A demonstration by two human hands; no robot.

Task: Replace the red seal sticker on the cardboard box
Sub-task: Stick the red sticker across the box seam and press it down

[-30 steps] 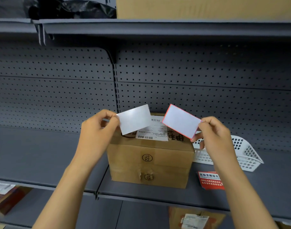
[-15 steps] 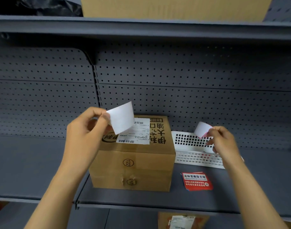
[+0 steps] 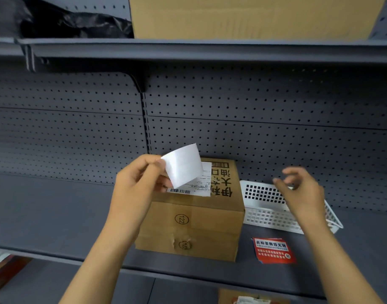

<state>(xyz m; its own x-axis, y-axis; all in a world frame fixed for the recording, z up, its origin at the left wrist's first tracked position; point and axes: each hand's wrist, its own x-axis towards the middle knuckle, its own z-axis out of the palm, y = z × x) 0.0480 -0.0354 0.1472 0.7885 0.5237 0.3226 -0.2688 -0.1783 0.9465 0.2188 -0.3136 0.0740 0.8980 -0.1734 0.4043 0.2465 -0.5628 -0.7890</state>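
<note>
I see the left hand raised in front of the cardboard box, thumb and fingers pinched on one edge of a white, slightly curled sheet that shows only its blank glossy side to me; whether it is a sticker or just backing paper I cannot tell. The sheet hangs above the box's top and partly covers the white shipping label stuck there, whose barcode shows below it. The box sits on the grey shelf, its top printed with large black characters and its front face marked with two circled numbers. My right hand is blurred; it hovers over the white perforated basket, fingers loosely curled and spread, and I see nothing gripped in it. The basket stands just to the right of the box, touching or nearly touching its side. In front of the basket, flat on the shelf and apart from the box, lies the red seal sticker, printed side up with white text. Behind everything is grey pegboard. On the shelf above sit a large brown carton and a black plastic bag.
</note>
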